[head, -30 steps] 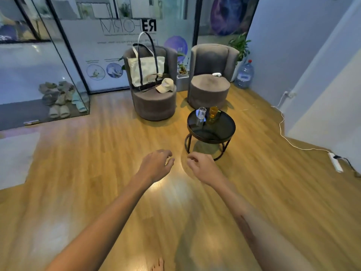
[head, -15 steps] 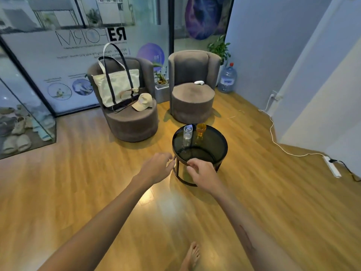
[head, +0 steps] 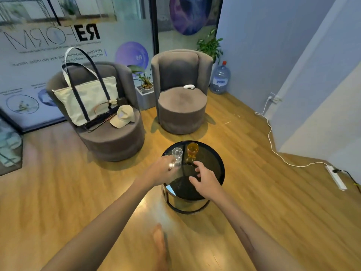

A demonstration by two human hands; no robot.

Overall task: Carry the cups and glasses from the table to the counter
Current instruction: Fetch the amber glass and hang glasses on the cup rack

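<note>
Head view: round black glass-topped side table (head: pixel 212 163) on wood-plank floor (head: pixel 58 192), two grey armchairs at 11–12 o'clock; clear glass (head: pixel 177 155) and amber glass (head: pixel 192 151) upright at its far edge, left hand (head: pixel 163 169) curled against the clear glass, grip uncertain, right hand (head: pixel 205 178) spread wide just short of the amber glass.

Both hands reach over a small round black table (head: pixel 212 163). The left hand (head: pixel 161 170) touches the clear glass (head: pixel 177 156) (grip unclear through blur); the right hand (head: pixel 205 178), fingers spread, hovers just short of the amber glass (head: pixel 192 151).
</note>
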